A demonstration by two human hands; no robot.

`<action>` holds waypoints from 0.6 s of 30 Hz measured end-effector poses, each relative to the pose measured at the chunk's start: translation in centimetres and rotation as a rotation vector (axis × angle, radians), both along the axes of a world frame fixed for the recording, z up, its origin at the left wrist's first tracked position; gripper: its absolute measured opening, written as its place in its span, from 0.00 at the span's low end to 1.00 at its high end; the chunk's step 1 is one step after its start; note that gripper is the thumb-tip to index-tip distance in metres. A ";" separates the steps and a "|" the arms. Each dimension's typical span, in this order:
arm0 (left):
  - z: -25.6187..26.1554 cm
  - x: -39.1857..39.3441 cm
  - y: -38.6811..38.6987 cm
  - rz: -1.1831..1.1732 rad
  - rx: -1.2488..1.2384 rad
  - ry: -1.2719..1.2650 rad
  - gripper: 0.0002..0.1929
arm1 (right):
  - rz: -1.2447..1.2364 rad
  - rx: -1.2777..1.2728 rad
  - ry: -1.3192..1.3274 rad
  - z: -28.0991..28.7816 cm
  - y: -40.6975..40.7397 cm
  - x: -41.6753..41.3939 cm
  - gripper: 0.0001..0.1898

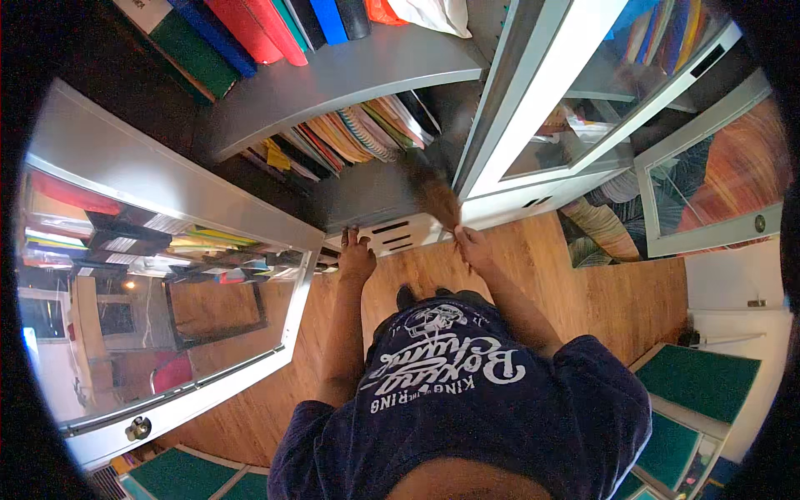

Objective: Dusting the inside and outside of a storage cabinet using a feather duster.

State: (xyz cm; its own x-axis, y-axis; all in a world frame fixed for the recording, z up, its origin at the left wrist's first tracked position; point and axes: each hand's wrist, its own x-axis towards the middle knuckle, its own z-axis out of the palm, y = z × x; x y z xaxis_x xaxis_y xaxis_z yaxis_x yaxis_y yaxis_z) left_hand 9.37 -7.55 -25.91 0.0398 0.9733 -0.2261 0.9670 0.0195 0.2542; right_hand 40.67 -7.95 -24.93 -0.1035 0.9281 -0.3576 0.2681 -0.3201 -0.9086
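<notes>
My right hand (475,250) grips a brown feather duster (439,195) by its narrow end. The blurred bristly head points up into the lower compartment of a grey metal cabinet, close to its right side. My left hand (357,252) holds nothing; its fingertips rest on the front edge of the cabinet's bottom shelf (369,195). On that shelf, left of the duster, stands a leaning row of books and notebooks (353,134), one of them spiral-bound. The duster's head partly hides the row's right end.
A glazed cabinet door (294,331) stands swung out on my left. Another glass-fronted door (562,159) is on the right, with a further open door (653,234) beyond it. Binders (250,31) fill the upper shelf (350,62). Green-panelled furniture (700,381) stands behind me on the wooden floor (531,269).
</notes>
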 end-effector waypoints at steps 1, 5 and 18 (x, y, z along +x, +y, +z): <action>0.0 0.2 0.3 -0.006 0.006 -0.002 0.18 | -0.029 0.051 -0.067 -1.2 0.2 0.3 0.28; 0.8 0.8 0.8 -0.046 0.031 0.021 0.19 | 0.174 0.255 -0.119 -3.6 0.6 1.4 0.27; 1.8 0.5 1.6 -0.026 0.019 0.052 0.18 | -0.236 -0.048 0.206 -1.9 0.9 -0.4 0.22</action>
